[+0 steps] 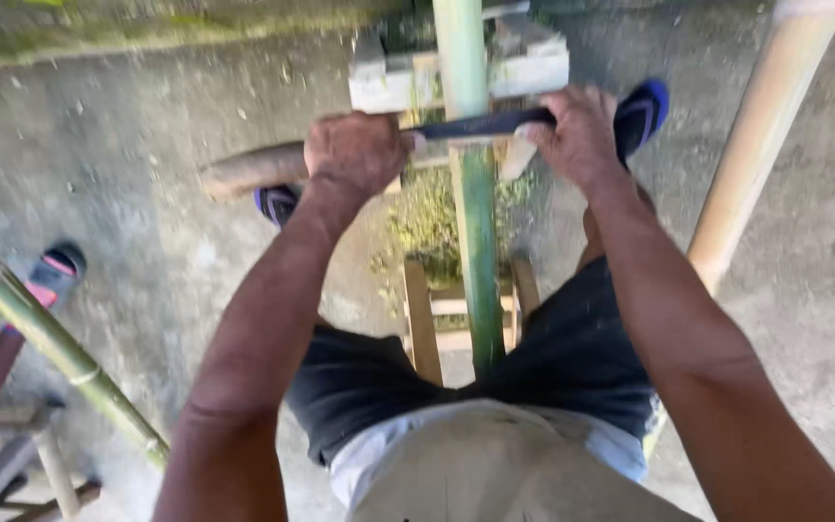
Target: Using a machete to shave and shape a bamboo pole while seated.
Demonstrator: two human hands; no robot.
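A green bamboo pole (pixel 476 242) runs away from me between my knees, its near end over a small wooden stool (pixel 424 329). Across it lies a dark blade (pixel 480 125). My left hand (pixel 355 152) is closed on the blade's left end, next to a brown wooden handle (pixel 248 171) that sticks out to the left. My right hand (pixel 577 132) grips the blade's right end. The pole's far part rests on pale wooden blocks (pixel 533 68).
A pale bamboo pole (pixel 761 135) leans at the right, another green pole (pixel 41 329) slants at the left. Another person's foot in a sandal (pixel 50 275) is at the left, a wooden stool (pixel 12 454) below it. My blue sandals (pixel 642 111) rest on concrete ground.
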